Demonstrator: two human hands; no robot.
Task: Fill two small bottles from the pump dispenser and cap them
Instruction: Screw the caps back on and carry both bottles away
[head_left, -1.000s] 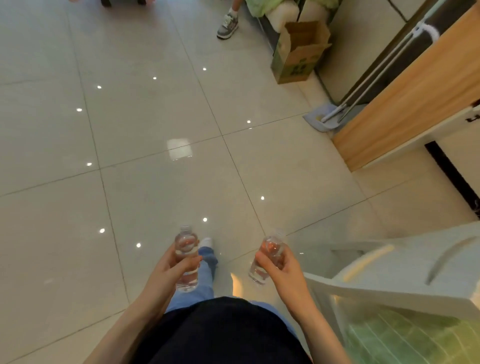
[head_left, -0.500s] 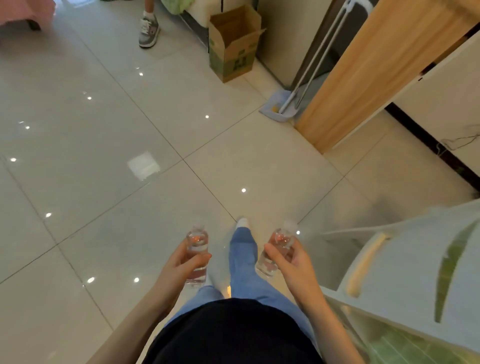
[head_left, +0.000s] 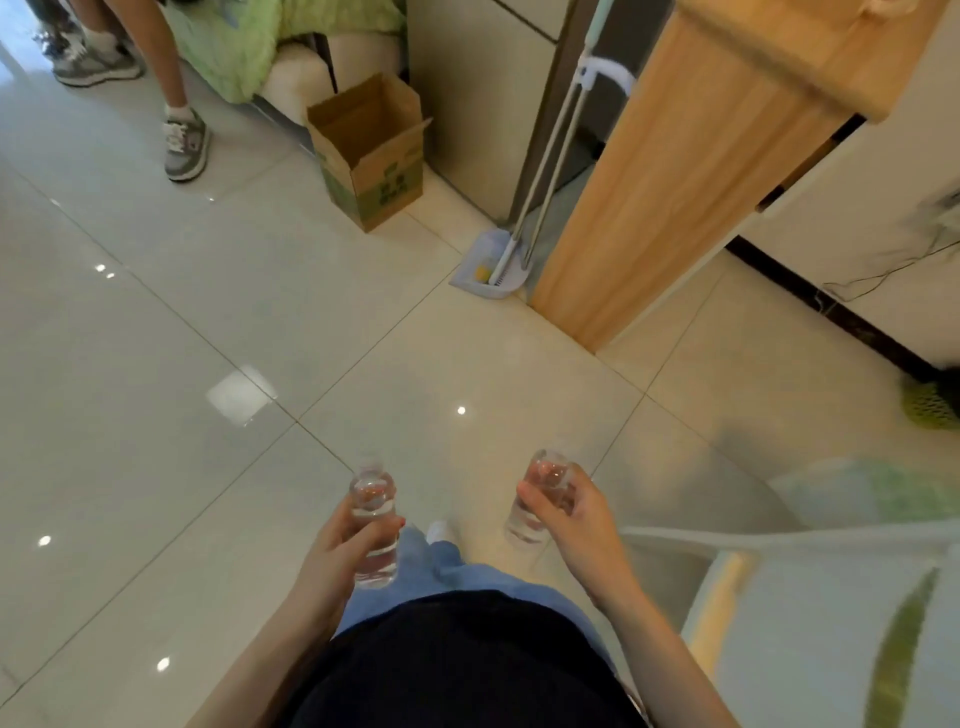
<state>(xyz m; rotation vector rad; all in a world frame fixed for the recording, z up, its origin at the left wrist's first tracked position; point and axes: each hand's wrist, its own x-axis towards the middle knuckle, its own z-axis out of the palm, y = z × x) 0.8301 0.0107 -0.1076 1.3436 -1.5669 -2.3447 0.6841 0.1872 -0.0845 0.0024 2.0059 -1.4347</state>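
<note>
I am standing on a tiled floor and holding one small clear bottle in each hand, in front of my waist. My left hand (head_left: 343, 551) grips the left bottle (head_left: 373, 499) upright around its lower half; its narrow neck points up. My right hand (head_left: 576, 519) grips the right bottle (head_left: 540, 475), which tilts slightly away from me. Whether either bottle has a cap on I cannot tell. No pump dispenser is in view.
An open cardboard box (head_left: 371, 150) stands on the floor ahead. A dustpan with a long-handled broom (head_left: 493, 265) leans by a wooden panel (head_left: 685, 176). Another person's legs and sneakers (head_left: 184, 143) are at the upper left. A white chair (head_left: 841, 597) is at my right.
The view has swung to the left and the box, dustpan and wooden panel have come nearer. My hands still hold the two bottles in the same way.
</note>
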